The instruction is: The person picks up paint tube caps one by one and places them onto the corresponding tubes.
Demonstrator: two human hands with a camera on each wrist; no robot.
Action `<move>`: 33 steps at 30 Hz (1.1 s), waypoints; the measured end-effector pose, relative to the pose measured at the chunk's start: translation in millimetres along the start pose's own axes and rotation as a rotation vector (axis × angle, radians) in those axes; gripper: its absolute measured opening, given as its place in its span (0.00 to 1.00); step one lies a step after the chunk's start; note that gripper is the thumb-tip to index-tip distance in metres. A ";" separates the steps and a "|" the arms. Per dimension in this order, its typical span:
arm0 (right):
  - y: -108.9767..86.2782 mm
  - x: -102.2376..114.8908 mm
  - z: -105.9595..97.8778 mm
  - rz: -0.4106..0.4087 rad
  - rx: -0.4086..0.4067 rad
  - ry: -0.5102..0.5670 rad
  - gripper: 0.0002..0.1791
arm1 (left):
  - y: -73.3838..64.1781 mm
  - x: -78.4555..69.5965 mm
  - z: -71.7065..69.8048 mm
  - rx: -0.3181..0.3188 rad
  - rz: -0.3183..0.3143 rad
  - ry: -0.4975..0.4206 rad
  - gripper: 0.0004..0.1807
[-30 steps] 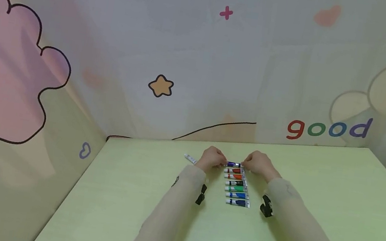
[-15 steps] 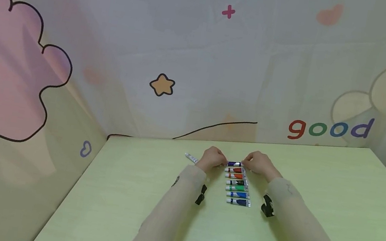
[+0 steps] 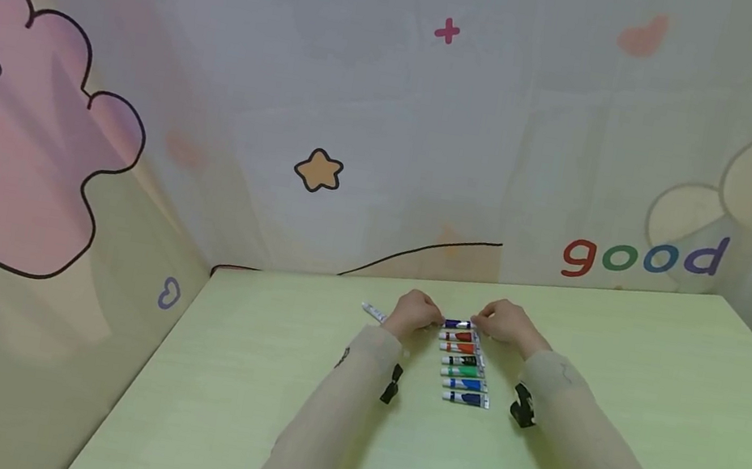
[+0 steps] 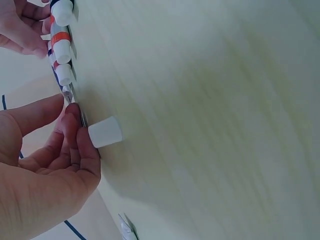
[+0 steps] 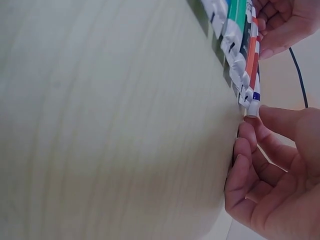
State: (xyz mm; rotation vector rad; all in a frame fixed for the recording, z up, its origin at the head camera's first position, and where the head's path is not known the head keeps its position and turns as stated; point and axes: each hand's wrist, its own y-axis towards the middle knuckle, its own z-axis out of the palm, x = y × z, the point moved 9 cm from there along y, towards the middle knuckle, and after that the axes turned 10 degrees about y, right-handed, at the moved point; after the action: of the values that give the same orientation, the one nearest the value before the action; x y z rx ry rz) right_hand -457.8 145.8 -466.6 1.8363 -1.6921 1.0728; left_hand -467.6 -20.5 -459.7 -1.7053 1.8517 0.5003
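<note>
A purple paint tube [image 3: 458, 324] lies at the far end of a column of similar small tubes on the table. My left hand [image 3: 413, 314] pinches its silver crimped end [image 4: 66, 93]. At the opposite end, my right hand [image 3: 506, 323] holds the white cap [image 5: 253, 109] between thumb and fingers. Directly nearer lie a red tube [image 3: 458, 336] and an orange tube [image 3: 459, 348], with black, green and blue ones following. Their caps point left, whereas the purple tube's cap points right. Beside my left fingers is another white cap [image 4: 106, 131]; the body behind it is hidden.
A whitish tube [image 3: 373, 312] lies aslant left of my left hand, partly hidden by it. The pale green table [image 3: 651, 409] meets a printed cloth backdrop [image 3: 390, 146] just beyond my hands. Another cloth wall [image 3: 145, 247] borders the left side.
The head view has tilted slightly. Both hands stay at the two ends of the purple paint tube, with no clear movement of the tubes.
</note>
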 end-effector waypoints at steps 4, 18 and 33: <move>-1.0 0.3 -0.8 -0.003 -0.007 0.001 0.20 | 0.9 0.6 0.0 0.013 0.018 -0.015 0.07; -10.0 11.7 -17.3 -0.079 -0.024 0.016 0.21 | 4.4 17.4 -67.4 0.016 0.075 -0.148 0.11; -21.2 51.9 -16.9 -0.250 -0.071 -0.002 0.15 | -15.6 54.4 -109.7 -0.056 0.037 -0.068 0.09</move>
State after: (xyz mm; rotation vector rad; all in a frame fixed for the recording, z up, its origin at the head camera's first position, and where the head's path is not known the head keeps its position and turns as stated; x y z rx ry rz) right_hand -443.6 128.8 -412.4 1.9419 -1.4351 0.8964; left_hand -470.6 -132.5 -408.0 -1.6716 1.8402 0.6231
